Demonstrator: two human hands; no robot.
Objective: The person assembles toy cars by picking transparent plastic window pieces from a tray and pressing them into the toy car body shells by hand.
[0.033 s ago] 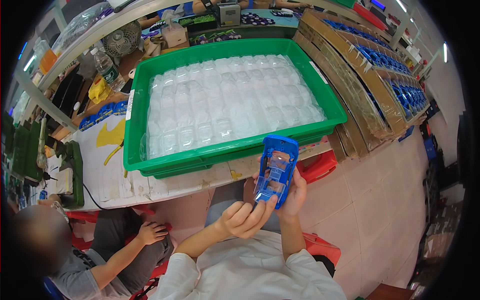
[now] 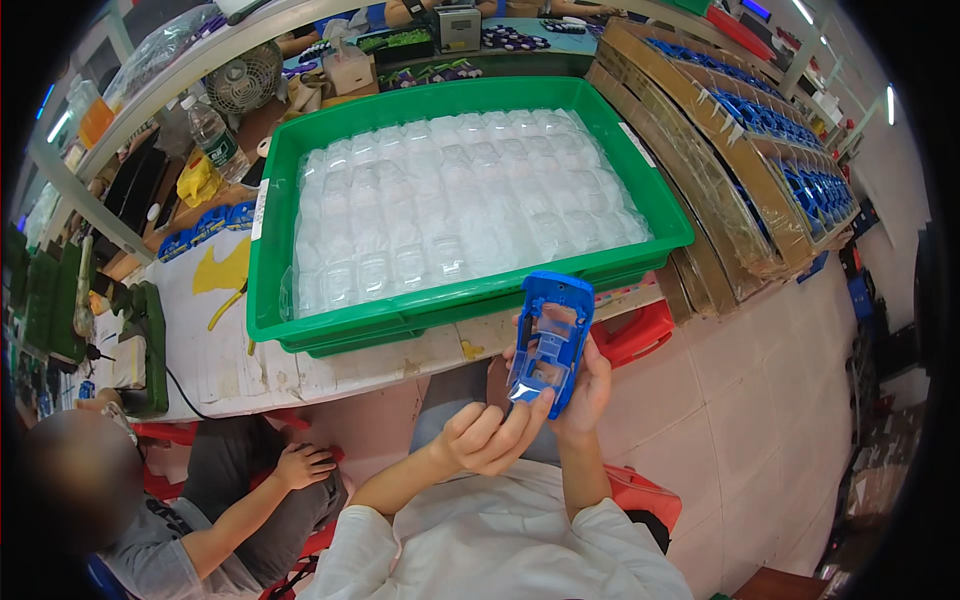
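My right hand [image 2: 590, 392] grips a blue plastic toy car body shell [image 2: 573, 348] along its right side, hollow side facing me. The shell is held upright above my lap, just off the table's front edge. Inside it lies a clear plastic window piece [image 2: 548, 348], with its lower end close to the shell's near end. My left hand [image 2: 490, 436] is closed, with its fingertips pressed on that lower end of the window piece. Some of my right hand's fingers are hidden behind the shell.
A green tray [image 2: 470, 278] full of clear, wrapped plastic pieces fills the table [image 2: 210, 370]. Cardboard boxes [image 2: 700, 170] holding blue shells lean at the right. Yellow-handled pliers [image 2: 228, 305] and a green hand press [image 2: 150, 350] are at the left, where another person's hand [image 2: 303, 466] rests on a knee.
The clear window piece sits further inside the blue shell, its lower left edge no longer sticking out past the side. The shell has shifted very slightly left. Both hands stay nearly in place.
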